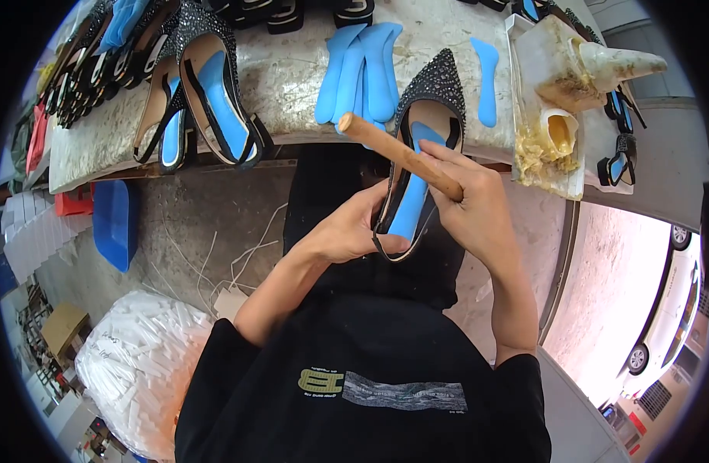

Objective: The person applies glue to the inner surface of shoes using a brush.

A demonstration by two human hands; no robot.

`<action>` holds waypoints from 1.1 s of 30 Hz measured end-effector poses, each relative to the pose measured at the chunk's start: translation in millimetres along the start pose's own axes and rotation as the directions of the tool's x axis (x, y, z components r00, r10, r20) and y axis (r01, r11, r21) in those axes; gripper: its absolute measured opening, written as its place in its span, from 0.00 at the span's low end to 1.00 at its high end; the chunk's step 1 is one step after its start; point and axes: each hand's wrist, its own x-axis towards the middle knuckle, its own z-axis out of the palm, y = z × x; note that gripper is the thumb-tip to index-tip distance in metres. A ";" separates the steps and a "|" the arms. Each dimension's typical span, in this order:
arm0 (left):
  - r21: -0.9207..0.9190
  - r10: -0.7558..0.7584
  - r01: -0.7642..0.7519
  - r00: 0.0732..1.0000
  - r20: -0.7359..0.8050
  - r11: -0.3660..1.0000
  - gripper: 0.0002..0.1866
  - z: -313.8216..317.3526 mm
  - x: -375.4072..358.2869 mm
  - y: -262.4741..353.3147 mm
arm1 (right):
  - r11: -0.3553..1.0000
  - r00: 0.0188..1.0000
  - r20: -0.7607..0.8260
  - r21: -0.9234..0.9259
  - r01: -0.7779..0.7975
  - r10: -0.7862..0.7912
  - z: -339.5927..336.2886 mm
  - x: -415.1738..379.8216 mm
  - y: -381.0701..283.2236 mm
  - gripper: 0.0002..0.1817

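Observation:
A black slingback shoe (435, 83) with a studded pointed toe is held over the table's front edge, toe pointing away from me. My left hand (353, 225) grips its heel end, the thumb lying on the blue insole (411, 207) inside. In my right hand (472, 202) is a wooden stick (381, 144), slanting up to the left across the shoe. The fingers of that hand also reach into the shoe and touch the insole. Just beyond lies a pile of blue insoles (358, 73), with a single insole (487, 81) to its right.
Two studded shoes (208, 77) stand left on the table (285, 104), with many more behind. A glue-crusted container (555, 65) with a pale nozzle sits at the right, by a smeared roll (559, 133). A blue bin (113, 224) and a bag of white pieces (142, 363) are lower left.

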 end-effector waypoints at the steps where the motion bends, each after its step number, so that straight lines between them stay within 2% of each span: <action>1: -0.002 -0.005 0.005 1.000 0.000 1.000 0.36 0.0 -0.3 -0.9 | 1.000 1.000 0.008 0.020 0.002 -0.002 -1.3 -0.1 2.8 0.19; 2: -0.007 -0.010 0.010 1.000 0.000 1.000 0.37 1.1 -1.0 -0.6 | 0.999 1.000 0.018 0.038 0.004 -0.005 -4.0 -0.5 4.8 0.19; 3: -0.002 -0.006 0.006 1.000 0.003 1.000 0.37 1.8 -1.4 0.9 | 0.965 0.973 0.145 0.165 -0.203 0.180 -26.9 4.8 -11.3 0.16; 4: -0.002 -0.014 0.014 1.000 0.002 1.000 0.37 1.7 -2.7 3.4 | 0.951 1.000 -0.008 0.307 0.029 -0.028 -40.8 -1.5 16.0 0.13; 5: -0.004 -0.018 0.018 1.000 0.002 1.000 0.37 0.9 -2.8 6.5 | 0.728 0.983 -0.139 0.685 0.011 0.117 -67.4 -15.8 12.8 0.15; 6: -0.012 -0.021 0.021 1.000 0.000 1.000 0.38 1.6 -3.3 8.5 | 0.881 0.858 -0.504 0.444 0.163 0.095 -86.1 -20.0 10.6 0.12; 7: -0.022 -0.025 0.025 1.000 0.006 0.999 0.38 3.9 -3.0 9.5 | 0.960 0.779 -0.627 0.201 0.193 -0.025 -124.4 -43.6 36.0 0.25; 9: -0.042 -0.020 0.019 1.000 -0.012 0.999 0.38 7.8 -3.4 13.2 | 0.969 0.715 -0.683 0.247 0.032 0.150 -161.6 -78.5 25.2 0.36; 10: -0.033 -0.015 0.016 0.999 0.033 0.999 0.38 8.9 -3.7 15.1 | 0.983 0.601 -0.778 0.135 -0.121 0.181 -156.9 -76.5 20.5 0.29; 12: -0.062 -0.082 0.080 0.996 -0.030 0.995 0.38 8.8 -5.2 18.6 | 0.978 0.592 -0.779 0.174 -0.115 0.208 -142.0 -54.6 30.7 0.19; 14: -0.135 -0.075 0.078 0.997 0.025 0.988 0.36 12.7 -5.1 26.5 | 0.943 0.653 -0.694 0.120 -0.309 0.303 -136.1 -27.6 44.7 0.10; 15: -0.129 -0.079 0.085 0.996 0.052 0.988 0.36 17.9 -6.2 28.2 | 0.940 0.634 -0.711 0.115 -0.321 0.304 -143.0 -35.9 43.0 0.10; 17: -0.446 0.006 0.037 0.996 0.095 0.894 0.34 22.1 -1.4 33.4 | 0.891 0.628 -0.648 0.415 -0.183 0.430 -157.9 -39.8 36.6 0.11; 18: -0.452 0.011 0.031 0.996 0.090 0.891 0.34 21.2 0.5 32.2 | 0.893 0.635 -0.645 0.410 -0.183 0.426 -162.7 -37.3 36.6 0.11; 22: -0.489 0.008 0.006 1.000 0.027 0.872 0.44 9.2 9.4 21.1 | 0.981 0.711 -0.687 0.190 -0.022 0.149 -172.8 -40.0 34.4 0.12; 24: -0.456 0.038 0.004 0.996 0.082 0.890 0.50 4.6 14.4 11.3 | 0.913 0.744 -0.528 0.233 -0.336 0.409 -168.6 -53.1 27.5 0.14; 25: -0.466 0.049 -0.018 0.997 0.054 0.885 0.50 6.4 19.8 11.2 | 0.917 0.765 -0.506 0.228 -0.327 0.398 -174.2 -47.6 32.0 0.14; 27: -0.538 0.019 -0.036 0.999 -0.037 0.842 0.49 18.1 16.7 6.6 | 0.914 0.656 -0.641 0.340 -0.222 0.398 -184.6 -51.1 49.3 0.14; 29: -0.207 0.007 -0.028 0.995 -0.100 0.978 0.56 19.7 9.3 9.7 | 0.890 0.476 -0.762 0.442 -0.110 0.438 -176.8 -59.5 58.9 0.14; 30: -0.215 -0.007 -0.020 0.992 -0.127 0.976 0.56 24.0 9.7 8.2 | 0.881 0.494 -0.742 0.457 -0.122 0.453 -159.7 -63.8 57.2 0.14; 31: -0.061 0.203 -0.219 0.959 -0.199 0.974 0.52 29.5 16.8 4.9 | 0.899 0.624 -0.730 0.427 0.099 0.278 -138.2 -66.3 55.1 0.13; 32: 0.111 0.399 -0.384 0.883 -0.246 0.917 0.47 32.3 21.7 1.2 | 0.851 0.707 -0.702 0.422 0.314 0.087 -117.2 -64.1 52.0 0.12; 33: 0.186 0.425 -0.391 0.880 -0.212 0.901 0.47 33.6 19.4 1.1 | 0.847 0.754 -0.657 0.416 0.332 0.027 -98.8 -60.5 34.0 0.10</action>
